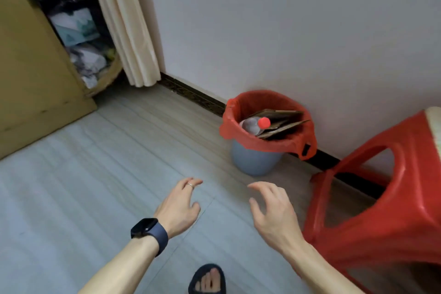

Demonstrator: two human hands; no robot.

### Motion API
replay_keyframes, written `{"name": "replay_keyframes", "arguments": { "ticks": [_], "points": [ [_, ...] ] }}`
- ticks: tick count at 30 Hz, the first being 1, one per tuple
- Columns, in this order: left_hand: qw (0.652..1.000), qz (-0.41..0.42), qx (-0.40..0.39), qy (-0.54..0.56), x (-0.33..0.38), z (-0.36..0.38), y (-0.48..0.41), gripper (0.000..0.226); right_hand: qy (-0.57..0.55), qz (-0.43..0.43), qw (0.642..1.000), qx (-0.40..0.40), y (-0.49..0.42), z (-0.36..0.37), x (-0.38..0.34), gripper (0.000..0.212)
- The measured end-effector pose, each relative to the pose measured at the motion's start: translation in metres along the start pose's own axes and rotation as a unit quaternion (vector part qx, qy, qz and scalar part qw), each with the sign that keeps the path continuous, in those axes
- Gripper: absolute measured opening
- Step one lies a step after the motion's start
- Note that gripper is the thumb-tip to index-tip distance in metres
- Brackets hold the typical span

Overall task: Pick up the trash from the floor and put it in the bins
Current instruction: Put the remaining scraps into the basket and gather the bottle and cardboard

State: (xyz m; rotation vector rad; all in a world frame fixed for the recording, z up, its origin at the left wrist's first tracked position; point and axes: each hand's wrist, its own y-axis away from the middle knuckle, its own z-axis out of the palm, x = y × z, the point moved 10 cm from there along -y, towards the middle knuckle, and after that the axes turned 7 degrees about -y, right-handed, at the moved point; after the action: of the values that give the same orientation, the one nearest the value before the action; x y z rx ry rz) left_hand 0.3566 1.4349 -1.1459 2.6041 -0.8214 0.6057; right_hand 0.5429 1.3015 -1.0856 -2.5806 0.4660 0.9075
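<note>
Hovering over the floor [95, 186], left hand [177, 205] & right hand [274, 210] hold nothing, fingers loosely spread. Trash, i.e. bottle [250, 125] + cardboard [284, 117], sits in red-lined bin [253, 162] at 1 o'clock, piled near the rim; anything added could spill out. Stool [393, 210] at 3 o'clock, just beside right hand: easy bump.

A grey-blue bin [255, 161] is lined with a red bag [241, 105]; a red-capped bottle [253, 124] and brown cardboard [281, 118] are seen inside, beside a red stool [391, 210].

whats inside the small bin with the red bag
The red-lined bin holds a clear plastic bottle with a red cap, lying against flattened cardboard pieces. Whatever lies beneath them, and the bin's bottom, is covered.
</note>
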Motion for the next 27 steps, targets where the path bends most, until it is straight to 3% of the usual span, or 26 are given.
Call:
{"name": "replay_keyframes", "arguments": {
  "ticks": [5, 7, 10, 14, 17, 22, 24, 27],
  "points": [
    [0.994, -0.089, -0.026, -0.050, -0.089, -0.025, 0.170, 0.062, 0.014, -0.070, 0.989, -0.129, 0.063, 0.057, -0.088, 0.022],
    [0.983, -0.171, -0.010, -0.071, -0.141, -0.046, 0.247, 0.060, 0.017, -0.105, 0.978, -0.178, 0.089, 0.082, -0.128, 0.022],
    [0.946, -0.316, 0.017, -0.064, -0.214, -0.057, 0.389, 0.054, 0.014, -0.164, 0.950, -0.264, 0.148, 0.130, -0.194, 0.025],
    [0.877, -0.477, -0.012, -0.043, -0.291, -0.036, 0.529, 0.059, 0.015, -0.227, 0.914, -0.335, 0.210, 0.188, -0.259, 0.031],
    [0.820, -0.570, -0.049, -0.005, -0.332, 0.001, 0.600, 0.077, 0.041, -0.226, 0.883, -0.409, 0.253, 0.242, -0.279, 0.040],
    [0.784, -0.611, -0.079, 0.070, -0.367, 0.076, 0.645, 0.096, 0.101, -0.223, 0.811, -0.531, 0.326, 0.339, -0.299, 0.057],
    [0.782, -0.612, -0.057, 0.103, -0.386, 0.099, 0.646, 0.105, 0.123, -0.225, 0.789, -0.558, 0.347, 0.381, -0.314, 0.060],
    [0.766, -0.627, 0.012, 0.139, -0.418, 0.124, 0.640, 0.107, 0.115, -0.209, 0.784, -0.573, 0.373, 0.454, -0.334, 0.067]
  ]
}}
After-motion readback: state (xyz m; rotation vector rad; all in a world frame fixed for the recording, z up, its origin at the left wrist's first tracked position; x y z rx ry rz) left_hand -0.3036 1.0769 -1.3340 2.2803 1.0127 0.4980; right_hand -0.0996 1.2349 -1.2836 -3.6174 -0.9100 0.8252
